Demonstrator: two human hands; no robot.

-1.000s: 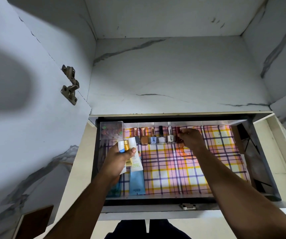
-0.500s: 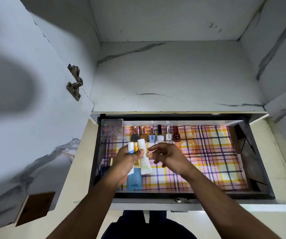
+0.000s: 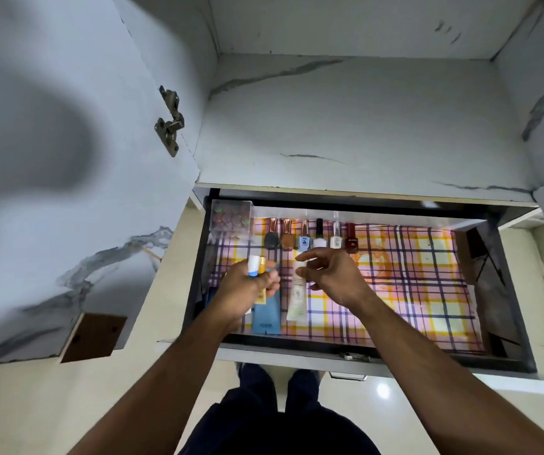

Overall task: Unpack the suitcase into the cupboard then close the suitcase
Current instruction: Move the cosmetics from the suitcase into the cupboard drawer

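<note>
Over an open cupboard drawer [image 3: 297, 343] lined with plaid paper [image 3: 411, 290], my left hand [image 3: 244, 292] grips a small bunch of tubes: a white one with a blue band [image 3: 253, 266], a yellow one [image 3: 261, 264] and a long blue one [image 3: 266, 315]. Just to its right, my right hand [image 3: 334, 279] holds a pale cream tube [image 3: 298, 300] between thumb and curled fingers, hanging over the liner. Several nail polish bottles [image 3: 319, 238] stand in a row along the drawer's back. The suitcase is out of view.
A clear plastic box [image 3: 231, 216] of small round items sits in the drawer's back left corner. The cupboard door [image 3: 67, 159] stands open on the left with its hinge [image 3: 169, 121] exposed. A marble-patterned shelf [image 3: 362, 126] lies above the drawer.
My right hand left the nail polish row, came back to the left hand and took the cream tube out of the bunch. The left hand still holds the other tubes.
</note>
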